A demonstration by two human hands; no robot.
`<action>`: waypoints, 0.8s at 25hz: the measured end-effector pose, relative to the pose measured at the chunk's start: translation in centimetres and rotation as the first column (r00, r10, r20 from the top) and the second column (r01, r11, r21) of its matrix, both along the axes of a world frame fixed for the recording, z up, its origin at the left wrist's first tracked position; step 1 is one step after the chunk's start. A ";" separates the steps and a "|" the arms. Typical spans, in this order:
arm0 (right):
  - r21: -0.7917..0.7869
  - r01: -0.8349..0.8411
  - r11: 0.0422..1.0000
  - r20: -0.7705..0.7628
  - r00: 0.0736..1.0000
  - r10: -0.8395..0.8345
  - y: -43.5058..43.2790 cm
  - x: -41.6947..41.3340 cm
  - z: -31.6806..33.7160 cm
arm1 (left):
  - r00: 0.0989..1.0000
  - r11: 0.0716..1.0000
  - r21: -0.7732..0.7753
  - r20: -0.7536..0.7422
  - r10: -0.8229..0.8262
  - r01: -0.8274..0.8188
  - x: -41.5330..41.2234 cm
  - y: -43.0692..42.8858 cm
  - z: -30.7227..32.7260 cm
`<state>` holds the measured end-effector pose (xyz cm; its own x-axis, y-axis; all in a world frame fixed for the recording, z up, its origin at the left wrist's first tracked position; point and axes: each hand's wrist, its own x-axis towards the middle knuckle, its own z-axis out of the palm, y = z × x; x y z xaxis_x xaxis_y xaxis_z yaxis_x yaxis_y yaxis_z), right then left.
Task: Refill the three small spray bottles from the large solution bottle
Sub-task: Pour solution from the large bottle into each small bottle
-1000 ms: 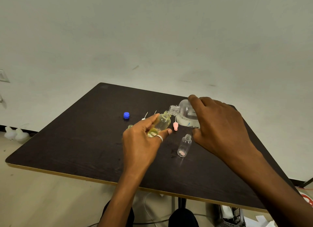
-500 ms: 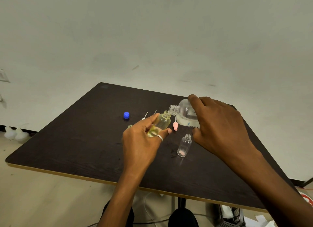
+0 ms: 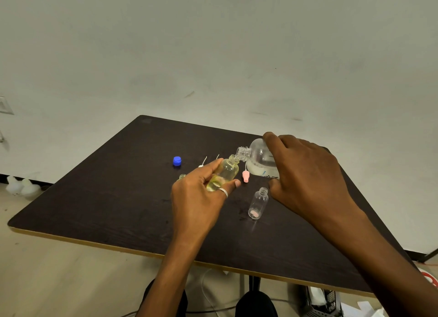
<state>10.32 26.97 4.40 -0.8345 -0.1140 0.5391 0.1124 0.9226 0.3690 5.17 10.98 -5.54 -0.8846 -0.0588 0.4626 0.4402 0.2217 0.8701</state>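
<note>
Small spray bottle (image 3: 225, 173) — between left-hand fingers (image 3: 233, 183).

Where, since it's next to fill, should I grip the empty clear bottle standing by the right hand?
Probably take the empty bottle round its straight body, below the threaded neck, coming from its left: it stands upright, mouth open, and the right hand crowds its right.

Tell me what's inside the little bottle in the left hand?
Some yellowish liquid sits in the lower end of the tilted small bottle; its upper part looks clear. The left hand covers part, so the level is hidden.
</note>
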 end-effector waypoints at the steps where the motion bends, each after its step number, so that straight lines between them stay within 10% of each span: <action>1: -0.002 -0.003 1.000 -0.001 1.000 0.003 0.0 0.0 0.0 | 1.000 1.000 0.004 0.001 -0.002 0.002 0.0 0.0 0.0; 20: 0.000 -0.013 1.000 0.026 1.000 0.013 0.0 -0.2 0.0 | 1.000 1.000 0.001 -0.013 0.004 -0.004 0.0 0.0 -0.1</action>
